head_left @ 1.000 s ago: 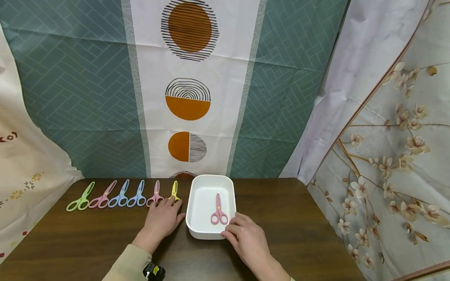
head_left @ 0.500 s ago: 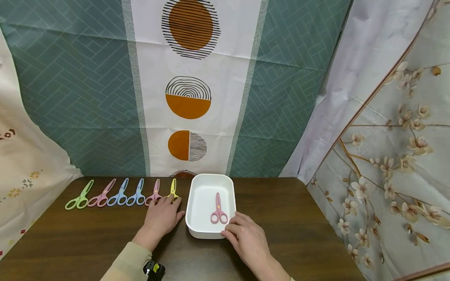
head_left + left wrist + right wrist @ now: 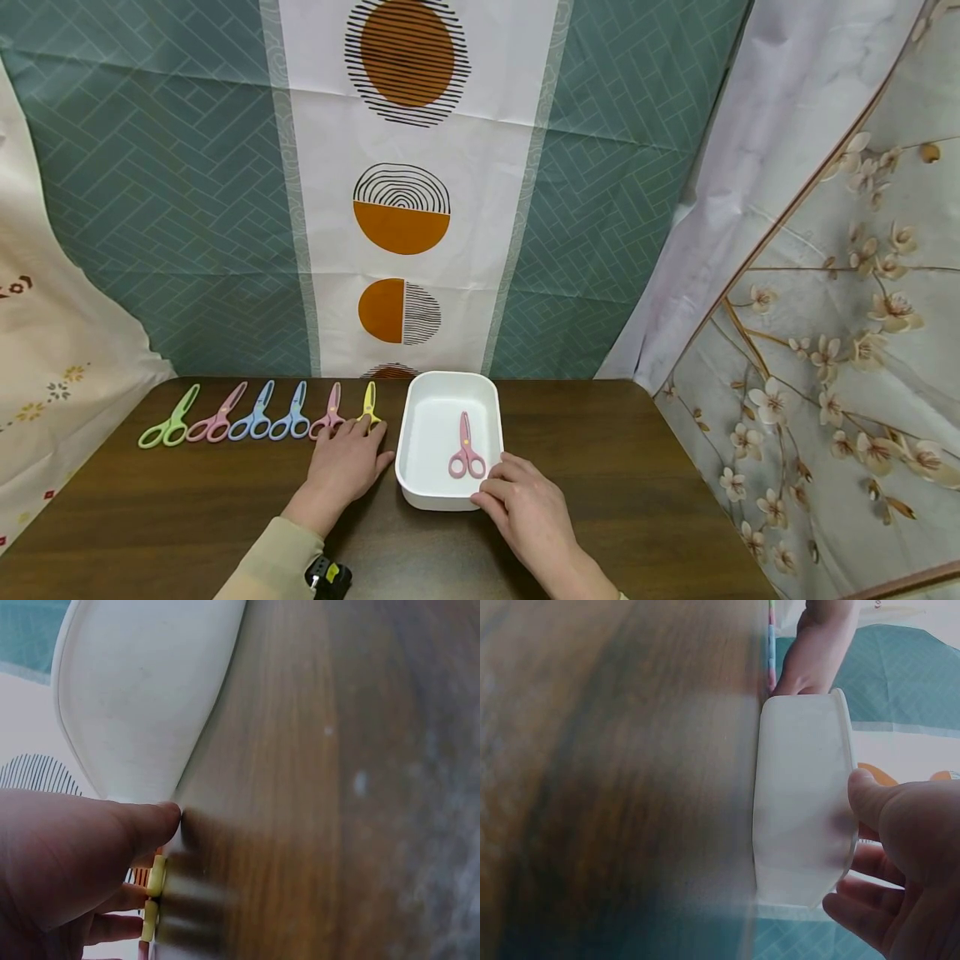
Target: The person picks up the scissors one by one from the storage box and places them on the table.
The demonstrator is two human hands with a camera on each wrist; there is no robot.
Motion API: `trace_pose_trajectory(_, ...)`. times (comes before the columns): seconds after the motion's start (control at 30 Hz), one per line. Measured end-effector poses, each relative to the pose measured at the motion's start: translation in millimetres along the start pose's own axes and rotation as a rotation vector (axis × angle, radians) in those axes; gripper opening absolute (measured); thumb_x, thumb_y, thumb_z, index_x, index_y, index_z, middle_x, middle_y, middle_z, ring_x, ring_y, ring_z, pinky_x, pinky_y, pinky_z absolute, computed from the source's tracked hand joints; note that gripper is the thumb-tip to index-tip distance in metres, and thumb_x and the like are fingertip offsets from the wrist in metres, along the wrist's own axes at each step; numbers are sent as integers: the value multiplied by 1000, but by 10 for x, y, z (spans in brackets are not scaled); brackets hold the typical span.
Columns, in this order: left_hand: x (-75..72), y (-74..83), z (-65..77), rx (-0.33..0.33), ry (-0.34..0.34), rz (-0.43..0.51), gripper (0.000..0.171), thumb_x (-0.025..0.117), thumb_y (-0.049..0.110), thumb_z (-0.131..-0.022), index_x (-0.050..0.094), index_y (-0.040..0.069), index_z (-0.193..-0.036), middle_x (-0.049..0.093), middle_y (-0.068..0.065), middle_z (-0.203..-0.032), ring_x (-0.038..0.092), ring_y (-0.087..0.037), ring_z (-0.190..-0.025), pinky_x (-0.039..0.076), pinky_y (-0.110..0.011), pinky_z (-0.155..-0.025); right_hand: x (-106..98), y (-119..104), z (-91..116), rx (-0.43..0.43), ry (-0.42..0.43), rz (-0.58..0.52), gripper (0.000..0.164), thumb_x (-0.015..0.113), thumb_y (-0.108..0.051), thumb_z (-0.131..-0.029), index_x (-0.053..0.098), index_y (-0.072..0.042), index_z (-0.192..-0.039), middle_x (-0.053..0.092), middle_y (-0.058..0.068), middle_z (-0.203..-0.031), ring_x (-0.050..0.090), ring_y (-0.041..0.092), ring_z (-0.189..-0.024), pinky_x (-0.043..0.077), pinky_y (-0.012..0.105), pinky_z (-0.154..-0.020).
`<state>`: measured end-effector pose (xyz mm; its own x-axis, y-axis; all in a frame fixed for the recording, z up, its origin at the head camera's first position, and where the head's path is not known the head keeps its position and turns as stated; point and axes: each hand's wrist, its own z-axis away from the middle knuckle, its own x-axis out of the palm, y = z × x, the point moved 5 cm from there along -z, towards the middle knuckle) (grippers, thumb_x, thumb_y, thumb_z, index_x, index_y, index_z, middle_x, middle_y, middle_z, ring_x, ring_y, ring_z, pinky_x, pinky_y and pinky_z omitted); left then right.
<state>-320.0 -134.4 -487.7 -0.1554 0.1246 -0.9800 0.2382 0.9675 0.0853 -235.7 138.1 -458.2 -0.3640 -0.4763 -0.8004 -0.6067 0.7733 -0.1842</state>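
My left hand (image 3: pixel 347 462) rests on the yellow scissors (image 3: pixel 370 400), fingertips on their handles, flat on the table. In the left wrist view the thumb touches the tabletop and the yellow handles (image 3: pixel 156 876) show under the fingers. My right hand (image 3: pixel 531 508) grips the front right corner of a white plastic bin (image 3: pixel 423 503), thumb on its front and fingers along its right side. Inside the bin lie pink scissors (image 3: pixel 467 454), blades pointing away. Another pair of pink scissors (image 3: pixel 333 404) lies just left of the yellow pair, near my left fingertips.
A row along the table's back holds blue scissors (image 3: pixel 294 417), a second blue pair (image 3: pixel 257 417), pink scissors (image 3: pixel 219 421) and green scissors (image 3: pixel 174 421). Behind the dark wooden table (image 3: pixel 630 500) hangs a patterned curtain (image 3: pixel 225 250). A floral cloth (image 3: pixel 840 417) hangs at the right.
Both hands, the bin and the scissors keep their places. The head view shifts very slightly between the first frame and the later ones.
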Motion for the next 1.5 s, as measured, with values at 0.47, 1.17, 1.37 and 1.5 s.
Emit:
trace_pose_trajectory(0.47, -16, -3, -15, -14, 21, 9, 51, 70, 40, -108, 68, 5, -146, 62, -27, -151, 58, -50, -139, 39, -78, -109, -15, -1, 7, 14, -9, -1, 8, 91, -32, -94, 86, -25, -93, 75, -11, -101, 69, 22, -125, 62, 39, -97)
trace_pose_trajectory(1.17, -395, 190, 68, 42, 303, 7, 40, 79, 27, -103, 75, 2, -133, 74, -22, -132, 69, -46, -123, 47, -75, -106, -18, -7, 7, 6, -1, 5, 10, 91, -32, -93, 85, -25, -91, 75, -10, -101, 70, 22, -125, 63, 39, -96)
trace_pose_trajectory(1.37, -530, 272, 117, 57, 396, 0, 34, 81, 19, -99, 77, 2, -127, 77, -21, -124, 72, -44, -116, 51, -69, -100, -15, -9, -2, -4, -9, 13, 10, 91, -32, -94, 85, -25, -90, 75, -9, -101, 70, 22, -125, 62, 38, -96)
trace_pose_trajectory(1.5, -578, 377, 145, 80, 380, 26, 37, 82, 21, -99, 76, 2, -130, 76, -20, -128, 70, -43, -119, 49, -68, -102, -14, -11, 1, -13, -19, 17, 9, 90, -32, -94, 85, -25, -90, 75, -9, -101, 69, 22, -126, 62, 38, -98)
